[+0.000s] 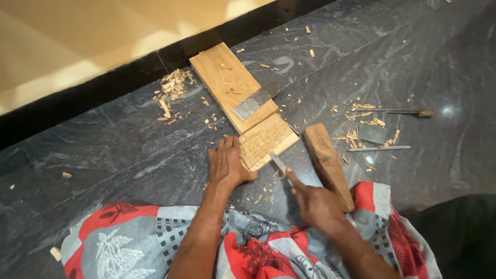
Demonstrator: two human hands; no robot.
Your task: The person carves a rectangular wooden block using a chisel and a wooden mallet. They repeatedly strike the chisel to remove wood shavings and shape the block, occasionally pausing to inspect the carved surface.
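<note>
A small carved wooden panel (pixel 267 140) lies on the dark stone floor in front of me. My left hand (pixel 226 164) lies flat beside its left edge and touches it, fingers spread. My right hand (pixel 316 204) grips a metal chisel (pixel 278 161) whose blade tip meets the panel's near edge, my forefinger stretched along the shaft. A thick wooden mallet block (pixel 327 161) rests on the floor just right of that hand.
A longer plank (pixel 222 77) lies beyond the panel with a flat metal blade (pixel 254 103) across it. Thin chisels (pixel 392 111) and a small dark stone (pixel 372 133) sit at the right. Wood chips (pixel 173 88) are scattered about. A patterned cloth (pixel 248 243) covers my lap.
</note>
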